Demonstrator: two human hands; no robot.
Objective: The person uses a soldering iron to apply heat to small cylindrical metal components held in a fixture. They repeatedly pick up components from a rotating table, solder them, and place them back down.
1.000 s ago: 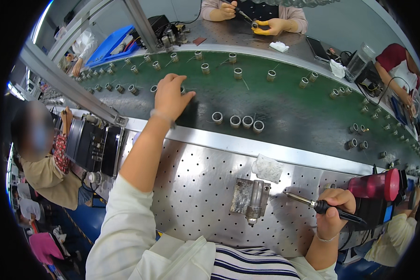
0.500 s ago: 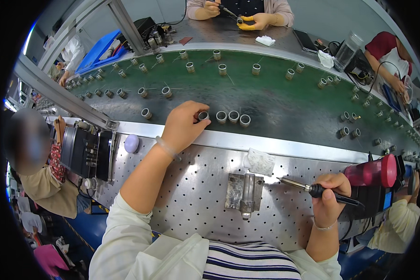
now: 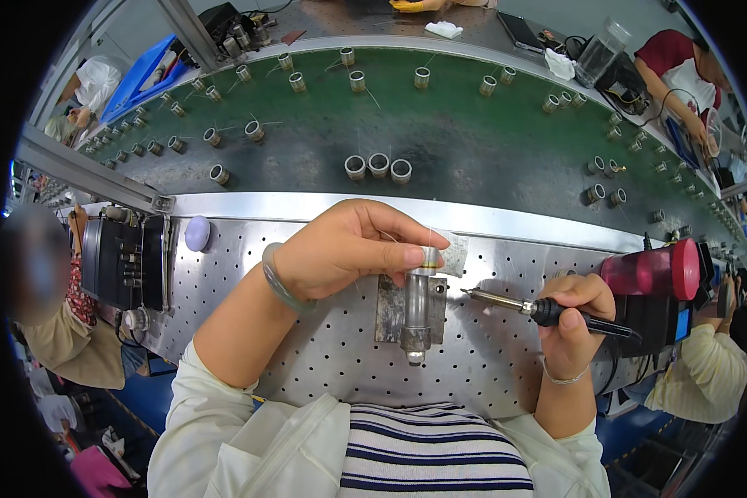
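Observation:
My left hand (image 3: 361,245) pinches a small metal cylinder (image 3: 426,262) with thin wires at the far end of a horizontal metal rod (image 3: 417,307). That rod belongs to a fixture on a dark metal plate (image 3: 388,314), which lies on the perforated metal worktop (image 3: 324,349). Whether the cylinder is seated on the rod or just touches it, I cannot tell. To the right, my right hand (image 3: 574,319) grips a soldering iron (image 3: 548,311) by its black handle. The iron's tip points left, a short way from the plate. A pale crumpled cloth (image 3: 454,256) lies partly behind the cylinder.
Beyond a metal rail (image 3: 307,209) runs a green conveyor belt (image 3: 324,124) carrying several cylinders (image 3: 378,165). On the right stand a pink-lidded container (image 3: 651,272) and a black soldering station (image 3: 651,319). A lilac oval object (image 3: 197,233) sits at left. Co-workers sit around the belt.
My left hand has taken one cylinder from the belt's near edge and brought it right and toward me to the rod. My right hand still holds the iron. The view has shifted.

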